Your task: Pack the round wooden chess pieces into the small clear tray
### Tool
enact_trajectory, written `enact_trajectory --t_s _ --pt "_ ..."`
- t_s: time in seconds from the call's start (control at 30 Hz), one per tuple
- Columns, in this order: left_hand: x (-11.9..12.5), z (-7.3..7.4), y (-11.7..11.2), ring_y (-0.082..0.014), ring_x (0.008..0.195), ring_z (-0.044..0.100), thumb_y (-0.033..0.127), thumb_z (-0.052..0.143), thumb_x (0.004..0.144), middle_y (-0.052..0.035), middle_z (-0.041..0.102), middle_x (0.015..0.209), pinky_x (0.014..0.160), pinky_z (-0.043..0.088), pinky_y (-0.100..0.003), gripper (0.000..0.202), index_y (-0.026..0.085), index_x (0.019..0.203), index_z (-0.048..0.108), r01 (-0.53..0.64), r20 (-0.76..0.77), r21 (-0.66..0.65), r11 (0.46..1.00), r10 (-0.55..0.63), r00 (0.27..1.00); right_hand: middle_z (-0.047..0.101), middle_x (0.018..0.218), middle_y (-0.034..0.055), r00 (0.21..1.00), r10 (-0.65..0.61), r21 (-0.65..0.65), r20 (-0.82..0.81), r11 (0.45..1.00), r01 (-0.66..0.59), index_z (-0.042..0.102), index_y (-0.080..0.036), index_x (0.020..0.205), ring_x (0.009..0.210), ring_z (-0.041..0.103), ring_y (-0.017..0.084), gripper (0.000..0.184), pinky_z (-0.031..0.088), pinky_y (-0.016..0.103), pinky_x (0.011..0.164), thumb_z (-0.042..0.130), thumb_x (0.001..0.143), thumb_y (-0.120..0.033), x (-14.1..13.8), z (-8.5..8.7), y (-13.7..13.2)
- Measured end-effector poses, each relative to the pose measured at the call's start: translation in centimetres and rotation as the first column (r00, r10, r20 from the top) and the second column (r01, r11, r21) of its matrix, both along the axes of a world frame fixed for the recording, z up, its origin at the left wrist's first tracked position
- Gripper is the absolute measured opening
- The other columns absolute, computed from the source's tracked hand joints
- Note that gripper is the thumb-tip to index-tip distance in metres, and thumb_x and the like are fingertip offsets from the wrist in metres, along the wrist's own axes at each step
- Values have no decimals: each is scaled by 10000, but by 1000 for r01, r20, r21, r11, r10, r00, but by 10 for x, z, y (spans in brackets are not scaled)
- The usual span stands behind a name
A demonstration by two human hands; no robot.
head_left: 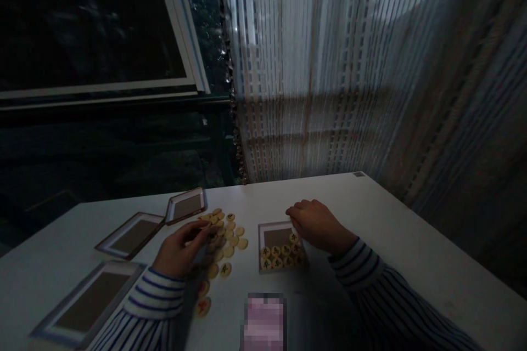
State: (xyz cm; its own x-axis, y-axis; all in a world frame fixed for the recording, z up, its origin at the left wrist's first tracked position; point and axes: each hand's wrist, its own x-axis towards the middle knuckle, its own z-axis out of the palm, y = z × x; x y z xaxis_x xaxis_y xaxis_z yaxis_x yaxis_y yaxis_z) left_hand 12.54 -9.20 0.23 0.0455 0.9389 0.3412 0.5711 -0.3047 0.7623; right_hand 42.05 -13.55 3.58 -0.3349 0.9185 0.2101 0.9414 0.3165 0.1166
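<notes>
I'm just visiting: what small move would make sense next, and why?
Perhaps the left hand should take the nearer dark-marked loose piece and set it beside the lone piece in the tray by the right hand: bare floor shows there, and the pieces in the nearest row bear dark marks too.

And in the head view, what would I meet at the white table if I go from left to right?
Nearest empty tray → left hand → loose round pieces → tray with lined-up pieces → right hand.
</notes>
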Motion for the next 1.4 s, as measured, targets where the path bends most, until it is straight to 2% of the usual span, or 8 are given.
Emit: enact_trajectory --t_s 0.2,0.33,0.47,0.53,0.73,0.93,1.2,1.4 --pt "-24 2 -7 -191 651 611 534 486 647 -27 667 715 575 488 -273 423 172 817 627 -148 -6 -19 989 148 989 613 875 69 999 -26 33 -38 999 28 569 -189 989 846 529 187 264 339 293 706 352 841 -216 -1 0 2" --pt "-40 1 -5 -184 669 610 527 458 670 -20 665 729 584 478 -264 416 183 839 621 -166 -92 15 986 167 982 614 886 67 998 0 67 -70 998 5 574 -185 996 843 533 173 265 358 286 727 367 833 -213 -2 -5 5" --pt "-49 -9 -2 -172 646 609 511 436 707 -27 660 723 588 478 -266 424 170 884 614 -162 -155 14 987 163 974 618 867 65 992 59 109 -114 993 -46 582 -183 985 814 544 167 262 387 285 721 373 833 -221 -7 -10 5" --pt "-53 -14 0 -173 691 609 473 435 725 -41 662 784 625 480 -272 391 169 896 613 -132 -210 58 990 141 968 617 853 63 986 101 118 -134 989 -86 583 -185 985 795 547 164 256 401 283 708 384 829 -226 -11 -11 4" --pt "-64 -24 4 -184 854 583 314 439 740 -54 649 912 780 456 -320 249 191 836 634 132 -424 95 987 -79 902 612 851 66 973 187 89 -136 980 -176 574 -192 993 775 546 164 243 417 288 683 399 826 -219 -32 -7 1" --pt "-66 -25 2 -187 883 571 262 459 732 -56 644 941 813 440 -333 211 197 804 646 213 -479 118 970 -133 868 621 841 77 971 211 58 -109 977 -206 599 -173 942 778 546 172 224 412 284 683 425 802 -192 -64 8 7" --pt "-74 -27 3 -192 910 559 315 428 773 -68 627 968 811 437 -340 259 183 879 625 84 -438 200 976 12 899 616 899 66 967 235 -64 -95 968 -242 593 -193 979 857 532 180 264 373 292 746 393 818 -251 -99 7 25" --pt "-72 -26 3 -221 928 544 300 408 772 -91 616 996 813 427 -369 283 162 907 614 -6 -496 152 988 82 865 615 892 68 965 239 -155 -106 955 -253 597 -192 949 867 533 172 280 353 263 744 369 818 -287 -125 -3 46"
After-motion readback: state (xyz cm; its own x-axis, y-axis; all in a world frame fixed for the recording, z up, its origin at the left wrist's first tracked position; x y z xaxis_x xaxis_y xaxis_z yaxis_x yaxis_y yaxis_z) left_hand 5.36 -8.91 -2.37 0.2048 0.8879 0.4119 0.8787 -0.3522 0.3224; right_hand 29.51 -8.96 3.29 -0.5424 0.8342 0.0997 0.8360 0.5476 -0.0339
